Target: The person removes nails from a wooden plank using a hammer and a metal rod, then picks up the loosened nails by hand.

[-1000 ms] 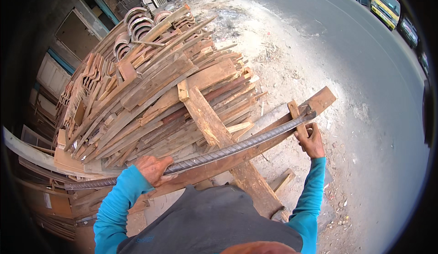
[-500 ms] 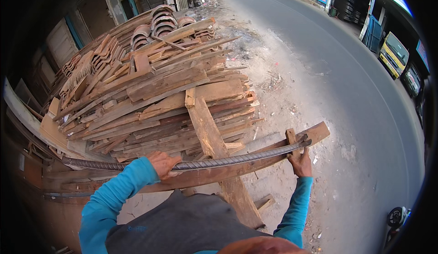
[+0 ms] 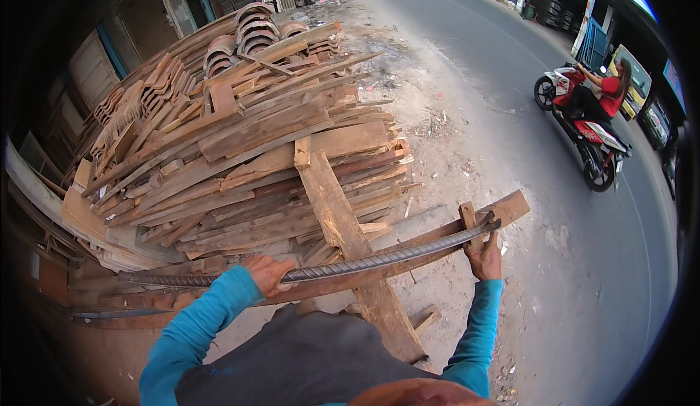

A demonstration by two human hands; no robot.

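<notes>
A long ribbed steel bar with a bent, flattened right end stretches from left to right in front of me. My left hand is closed around it, left of its middle. Beneath the bar's right end, a short wooden block stands across a long timber beam. My right hand is closed on the block's near end, just below the bar's tip. A plank runs crosswise under the beam toward me. The undersides of the block and the bar's tip are hidden.
A high stack of old timber rises ahead and left, with curved roof tiles on top. Debris lies on the dirt strip beside the road. On the right a person rides a red and white motorbike; a yellow truck is parked beyond.
My left hand has shifted slightly right and down, and the bar's far left end has swung a little right and down. The right hand stays at the block. A motorbike has come into view.
</notes>
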